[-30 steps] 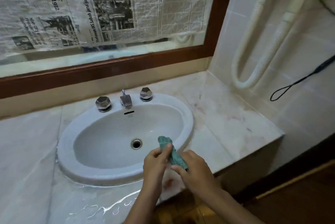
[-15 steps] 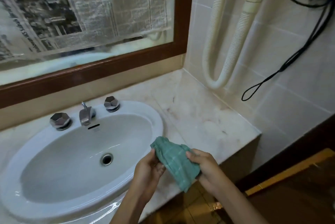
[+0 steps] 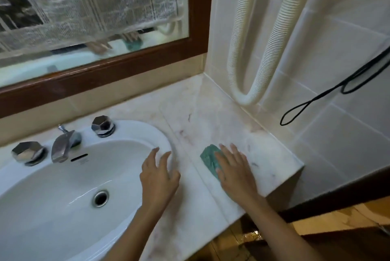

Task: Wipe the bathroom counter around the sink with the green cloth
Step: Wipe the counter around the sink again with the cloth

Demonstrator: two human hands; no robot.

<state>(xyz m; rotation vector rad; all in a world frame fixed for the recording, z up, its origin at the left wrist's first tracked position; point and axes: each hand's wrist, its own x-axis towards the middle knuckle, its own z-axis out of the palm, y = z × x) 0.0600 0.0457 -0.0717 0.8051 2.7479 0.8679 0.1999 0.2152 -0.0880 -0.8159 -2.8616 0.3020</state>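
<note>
The right grip (image 3: 234,174) lay flat on the green cloth (image 3: 208,157), fingers straight and slightly spread, palm pressing the cloth onto the bench (image 3: 211,113). The cloth sat on the bench section right of the sink (image 3: 135,127), near the front edge, mostly covered by the palm, with only its left portion showing. In my judgement a flat palm was used to spread pressure across the cloth for a wiping stroke rather than to carry it.

The left grip (image 3: 158,178) held nothing, with fingers spread and relaxed over the sink's right rim. Blur prevented confirming whether it bore on the rim or hovered just above it. It appeared placed there to steady the body.

Dark streaks (image 3: 254,164) and reddish staining remained on the bench beside and beyond the cloth, so the wiping of this section looked barely started.

Container noted: 1 basin. It held no standing water that could be seen. The drain (image 3: 100,198) appeared unplugged, and the surface near it shone wet. The spout (image 3: 62,146) and 2 faceted knobs (image 3: 103,126) stood at the rear rim, with no flow visible.
</note>
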